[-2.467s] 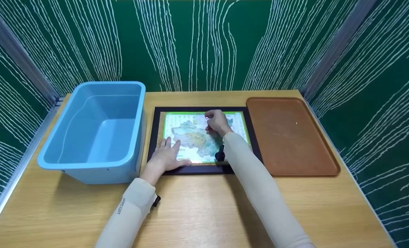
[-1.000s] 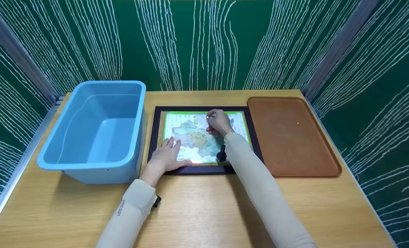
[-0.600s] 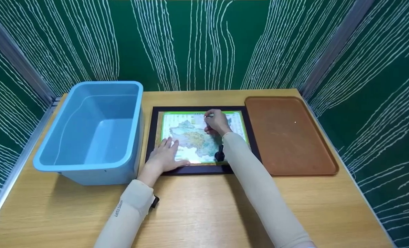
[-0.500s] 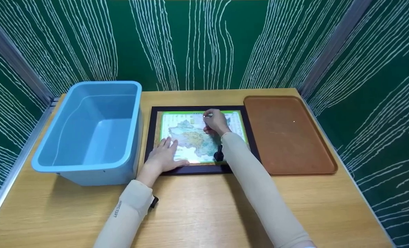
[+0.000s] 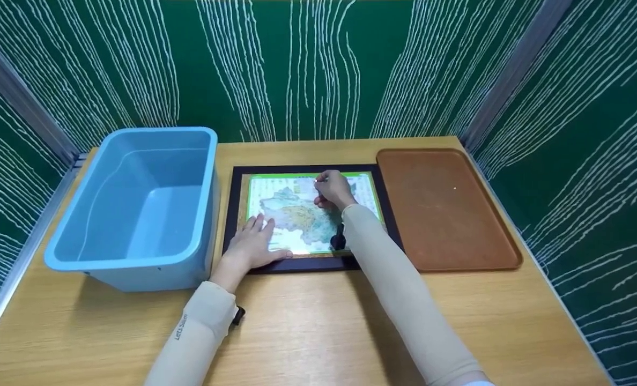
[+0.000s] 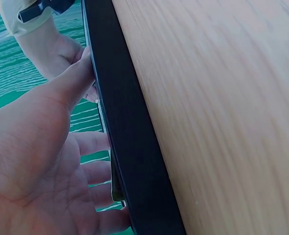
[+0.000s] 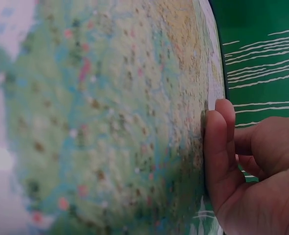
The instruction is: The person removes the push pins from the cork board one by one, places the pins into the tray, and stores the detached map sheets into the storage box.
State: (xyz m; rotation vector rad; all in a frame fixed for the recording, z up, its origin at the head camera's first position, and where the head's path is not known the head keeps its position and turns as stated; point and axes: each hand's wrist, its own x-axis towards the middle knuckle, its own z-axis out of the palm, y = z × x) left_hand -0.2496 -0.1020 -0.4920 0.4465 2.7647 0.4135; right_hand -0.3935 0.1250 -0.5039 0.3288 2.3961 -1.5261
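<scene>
A map (image 5: 297, 209) with a green edge lies on a brown board inside a dark frame (image 5: 302, 264), flat on the table. My left hand (image 5: 251, 246) rests spread on the lower left of the map, thumb along the frame's near edge; in the left wrist view the left hand (image 6: 51, 147) has its fingertips at the dark frame. Over the upper middle of the map, my right hand (image 5: 334, 188) pinches a tiny white-tipped thing (image 5: 316, 180) between thumb and forefinger; I cannot tell its kind. The right wrist view shows the right hand's (image 7: 261, 171) other fingers against the map.
A deep blue plastic bin (image 5: 131, 262) stands left of the frame. On the right, a brown tray (image 5: 452, 225) lies close against the frame, with a tiny white speck on it. Green walls with white streaks enclose the wooden table (image 5: 297, 321) at the back and sides.
The head view has shifted slightly, so everything sits a little further left. Both hands keep their places on the map; the right fingertips show only small movement.
</scene>
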